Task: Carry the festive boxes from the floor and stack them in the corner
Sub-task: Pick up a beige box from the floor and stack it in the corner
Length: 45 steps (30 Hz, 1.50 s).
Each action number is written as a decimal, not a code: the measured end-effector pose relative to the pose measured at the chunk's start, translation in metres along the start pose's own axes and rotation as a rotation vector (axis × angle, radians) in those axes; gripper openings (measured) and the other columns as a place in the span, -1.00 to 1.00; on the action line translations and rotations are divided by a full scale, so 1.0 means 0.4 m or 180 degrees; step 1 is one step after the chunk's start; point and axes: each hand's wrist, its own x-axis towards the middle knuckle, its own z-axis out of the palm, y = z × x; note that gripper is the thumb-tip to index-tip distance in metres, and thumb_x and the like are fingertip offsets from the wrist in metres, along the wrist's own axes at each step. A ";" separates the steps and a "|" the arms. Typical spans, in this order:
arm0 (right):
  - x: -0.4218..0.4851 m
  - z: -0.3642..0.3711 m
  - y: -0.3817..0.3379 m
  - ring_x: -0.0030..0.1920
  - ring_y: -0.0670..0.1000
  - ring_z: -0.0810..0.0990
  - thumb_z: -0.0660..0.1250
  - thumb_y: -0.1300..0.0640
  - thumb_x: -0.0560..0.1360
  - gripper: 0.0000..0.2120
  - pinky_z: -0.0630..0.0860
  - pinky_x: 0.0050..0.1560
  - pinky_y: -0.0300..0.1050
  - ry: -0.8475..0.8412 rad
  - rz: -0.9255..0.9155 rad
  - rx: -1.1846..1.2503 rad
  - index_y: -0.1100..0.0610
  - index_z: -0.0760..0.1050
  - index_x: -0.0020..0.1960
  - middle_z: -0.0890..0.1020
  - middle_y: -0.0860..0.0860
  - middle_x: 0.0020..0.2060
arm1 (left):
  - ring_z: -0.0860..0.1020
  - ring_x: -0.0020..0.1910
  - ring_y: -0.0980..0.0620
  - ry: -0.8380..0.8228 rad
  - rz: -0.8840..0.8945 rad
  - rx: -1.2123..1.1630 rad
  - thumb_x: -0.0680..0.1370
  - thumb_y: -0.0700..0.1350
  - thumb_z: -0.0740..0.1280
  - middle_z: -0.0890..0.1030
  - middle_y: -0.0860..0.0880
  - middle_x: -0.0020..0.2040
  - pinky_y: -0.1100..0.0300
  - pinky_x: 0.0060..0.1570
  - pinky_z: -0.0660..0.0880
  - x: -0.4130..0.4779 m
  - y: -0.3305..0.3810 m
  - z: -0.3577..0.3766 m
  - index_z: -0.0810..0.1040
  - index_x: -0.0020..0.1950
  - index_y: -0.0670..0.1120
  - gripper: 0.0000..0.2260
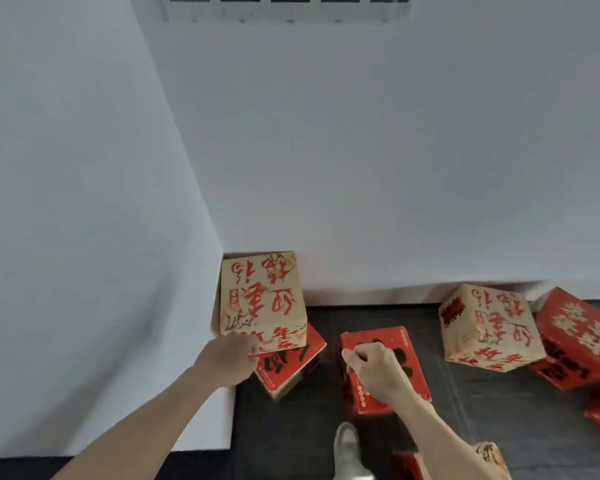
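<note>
In the corner, the beige box [262,296], printed with inverted red calligraphy (年 legible), is stacked on the red base box [291,370]. Its lower corner is gripped by the left hand [227,356]. At 3 o'clock, the red floor box [407,344] is gripped at its edge by the curled right hand [378,370].

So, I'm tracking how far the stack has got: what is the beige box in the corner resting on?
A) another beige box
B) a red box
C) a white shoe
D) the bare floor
B: the beige box in the corner sits on a red box whose front corner juts out beneath it.
</note>
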 end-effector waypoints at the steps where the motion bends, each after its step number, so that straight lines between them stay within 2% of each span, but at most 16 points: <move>1: 0.064 -0.011 -0.002 -0.59 -0.14 0.38 0.29 0.03 0.62 -0.57 0.42 -0.43 -0.13 -0.0126 -0.0022 -0.0075 0.06 0.47 -0.42 0.45 -0.06 -0.61 | 0.57 -0.09 0.07 -0.0006 -0.0052 -0.0018 0.63 -0.02 0.19 0.57 0.05 0.24 0.27 -0.20 0.53 0.043 -0.008 -0.018 0.48 0.00 -0.01 -0.88; 5: 0.341 -0.037 -0.014 -0.53 -0.14 0.47 0.28 0.04 0.62 -0.60 0.52 -0.38 -0.14 -0.0484 -0.0144 -0.0292 0.30 0.57 -0.26 0.51 -0.04 -0.52 | 0.57 -0.18 0.07 0.0111 -0.0592 -0.0364 0.62 0.00 0.23 0.54 0.00 0.31 0.35 -0.35 0.42 0.201 -0.049 -0.073 0.49 0.07 0.00 -0.89; 8: 0.516 -0.033 -0.035 -0.46 -0.04 0.50 0.27 0.06 0.63 -0.63 0.51 -0.32 -0.13 -0.0735 -0.0201 -0.0412 0.35 0.56 -0.17 0.51 0.06 -0.47 | 0.59 -0.03 0.03 0.0081 -0.0964 -0.0639 0.61 -0.03 0.25 0.57 -0.01 0.28 0.26 -0.27 0.52 0.313 -0.093 -0.079 0.44 0.03 0.02 -0.94; 12: 0.696 0.010 -0.041 -0.39 0.01 0.55 0.27 0.06 0.62 -0.68 0.56 -0.19 -0.06 -0.1034 -0.0132 -0.0549 0.29 0.53 -0.16 0.66 0.21 -0.23 | 0.56 -0.01 0.04 0.0091 -0.1287 -0.0955 0.55 -0.01 0.27 0.59 0.01 0.21 0.24 -0.28 0.47 0.434 -0.146 -0.062 0.40 -0.04 0.10 -0.95; 15: 0.795 0.050 -0.035 -0.31 0.01 0.59 0.26 0.05 0.63 -0.77 0.60 -0.11 -0.03 -0.1241 -0.0045 -0.0653 0.19 0.55 -0.07 0.62 0.11 -0.27 | 0.58 0.01 0.04 0.0110 -0.1604 -0.1299 0.55 0.06 0.25 0.59 0.02 0.17 0.16 -0.18 0.59 0.502 -0.177 -0.038 0.43 0.16 0.04 -0.78; 18: 0.889 0.101 -0.012 -0.17 0.00 0.60 0.26 0.05 0.62 -0.85 0.63 0.00 0.01 -0.1300 0.0088 -0.0562 0.11 0.53 0.08 0.59 -0.03 -0.15 | 0.56 0.04 0.01 -0.0004 -0.1863 -0.1534 0.56 -0.03 0.30 0.55 0.00 0.15 0.22 -0.25 0.50 0.563 -0.211 0.006 0.33 0.32 -0.03 -0.64; 24: 1.027 0.237 0.063 -0.13 -0.02 0.58 0.31 0.01 0.60 -0.42 0.63 0.07 0.06 -0.1462 0.0724 -0.0402 0.08 0.19 0.54 0.52 0.01 0.11 | 0.58 0.00 0.06 0.0071 -0.2258 -0.2031 0.56 0.00 0.36 0.57 0.02 0.15 0.22 -0.22 0.52 0.696 -0.316 0.129 0.24 0.45 -0.02 -0.48; 26: 1.051 0.271 0.078 0.03 0.05 0.56 0.32 0.01 0.60 -0.31 0.61 0.03 0.03 -0.1531 0.0941 -0.0326 0.06 0.05 0.60 0.46 0.11 0.37 | 0.56 -0.12 0.16 0.0077 -0.2262 -0.2216 0.56 -0.03 0.36 0.55 0.12 0.02 0.27 -0.28 0.47 0.726 -0.336 0.157 0.23 0.37 0.04 -0.55; 29: 1.078 0.308 0.095 0.41 0.20 0.40 0.32 0.00 0.60 -0.24 0.48 0.30 0.22 -0.1543 0.1156 -0.0310 0.03 -0.06 0.62 0.24 0.11 0.55 | 0.52 -0.18 0.20 0.0002 -0.2330 -0.2365 0.56 -0.12 0.36 0.52 0.14 -0.07 0.33 -0.30 0.41 0.761 -0.368 0.194 0.21 0.27 0.07 -0.59; 32: 1.092 0.335 0.098 0.45 0.19 0.35 0.33 0.02 0.60 -0.21 0.39 0.36 0.25 -0.1551 0.1430 0.0054 0.04 -0.11 0.63 0.25 0.10 0.55 | 0.57 0.10 0.00 -0.0056 -0.2508 -0.2404 0.41 0.05 0.41 0.56 0.03 0.10 0.02 0.04 0.56 0.785 -0.399 0.220 0.17 0.37 0.09 -0.38; 34: 1.097 0.351 0.088 0.34 0.13 0.44 0.32 0.04 0.60 -0.28 0.43 0.29 0.19 -0.1570 0.1426 0.0122 0.07 -0.02 0.60 0.36 0.09 0.48 | 0.57 0.15 -0.06 -0.0110 -0.2536 -0.2412 0.39 0.07 0.41 0.57 0.03 0.10 -0.13 0.15 0.54 0.792 -0.419 0.231 0.22 0.27 0.15 -0.46; 36: 1.097 0.362 0.078 0.11 0.02 0.49 0.31 0.06 0.60 -0.47 0.48 0.17 0.08 -0.1581 0.1326 0.0111 0.06 0.17 0.48 0.48 0.04 0.30 | 0.61 0.04 0.00 -0.0173 -0.2442 -0.2513 0.45 0.02 0.40 0.60 0.03 0.04 -0.05 0.05 0.59 0.800 -0.437 0.240 0.28 0.18 0.16 -0.60; 39: 1.088 0.363 0.060 -0.08 -0.07 0.48 0.28 0.09 0.62 -0.74 0.46 0.06 -0.02 -0.1551 0.1130 -0.0049 0.01 0.25 0.23 0.46 -0.06 0.01 | 0.61 0.11 -0.03 -0.0189 -0.2367 -0.2523 0.27 0.22 0.41 0.62 0.04 0.07 -0.12 0.05 0.60 0.815 -0.484 0.289 0.35 0.24 0.18 -0.42; 41: 1.070 0.350 0.053 -0.01 -0.04 0.52 0.29 0.06 0.61 -0.67 0.51 0.16 0.03 -0.1444 0.1081 -0.0123 0.03 0.27 0.32 0.50 -0.06 0.03 | 0.64 0.06 -0.02 -0.0182 -0.2329 -0.2535 0.30 0.18 0.43 0.65 0.04 -0.04 -0.12 0.07 0.59 0.809 -0.489 0.315 0.49 0.07 0.16 -0.62; 43: 1.048 0.328 0.050 0.07 -0.01 0.54 0.30 0.03 0.61 -0.55 0.52 0.19 0.03 -0.1338 0.1054 -0.0282 0.06 0.25 0.43 0.52 -0.04 0.11 | 0.68 -0.13 0.08 -0.0064 -0.2260 -0.2581 0.42 0.09 0.45 0.68 0.04 -0.15 0.04 -0.08 0.64 0.768 -0.423 0.246 0.55 -0.01 0.08 -0.79; 45: 1.020 0.291 0.040 0.06 -0.02 0.51 0.26 0.02 0.63 -0.55 0.47 0.12 -0.05 -0.1267 0.0975 -0.0533 0.08 0.25 0.45 0.53 -0.02 0.17 | 0.68 -0.22 0.13 -0.0006 -0.2220 -0.2616 0.47 0.11 0.45 0.69 0.05 -0.17 0.19 -0.23 0.60 0.732 -0.376 0.205 0.53 0.02 0.08 -0.78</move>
